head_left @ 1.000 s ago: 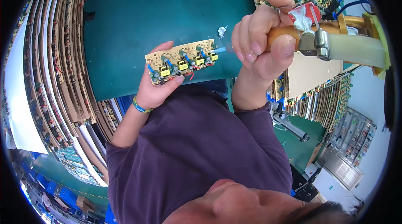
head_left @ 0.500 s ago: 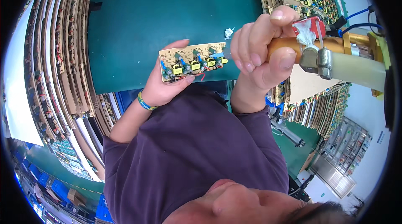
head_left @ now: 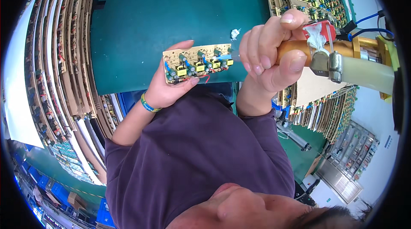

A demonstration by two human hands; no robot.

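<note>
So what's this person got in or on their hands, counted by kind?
Board, in the left hand: 1
Dispenser, in the right hand: 1
Wristband, on the left wrist: 1
Total: 3

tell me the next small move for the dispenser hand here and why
Probably slide the nozzle tip a little along the circuit board to the next yellow part. The right hand grips the brass dispenser gun with its tip at the board's right end, while the left hand holds the board above the green mat.
</note>
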